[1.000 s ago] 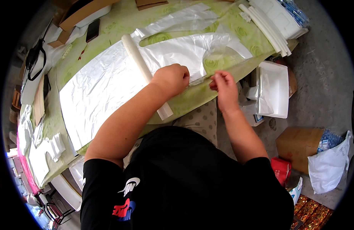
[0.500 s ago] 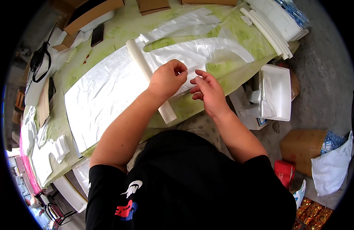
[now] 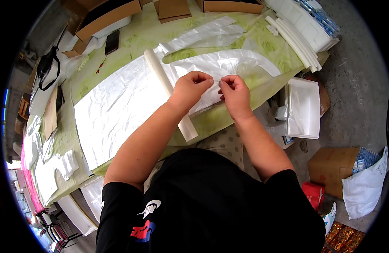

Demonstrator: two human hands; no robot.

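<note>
My left hand [image 3: 191, 89] is closed in a pinch, thumb and forefinger together, above the white plastic bags. My right hand [image 3: 236, 96] is pinched the same way, a little to its right, with a narrow gap between them. Whatever they hold is too thin or small to make out. Below lies a flat stack of white plastic bags [image 3: 114, 105], with long handle strips reaching to the far right. A white tube [image 3: 158, 71] lies across the stack, partly hidden behind my left wrist, its near end at the table's front edge.
A green patterned cloth [image 3: 137, 38] covers the table. A phone [image 3: 112, 42] and cardboard boxes [image 3: 110, 19] sit at the far left. Several white tubes [image 3: 295, 44] lie far right. Beside the table stand a white foam box [image 3: 304, 107] and a carton [image 3: 332, 168].
My right hand's fingers have closed from spread to a pinch. My left hand has shifted slightly right, its fingertips now facing the right hand's. The whole view has shifted slightly.
</note>
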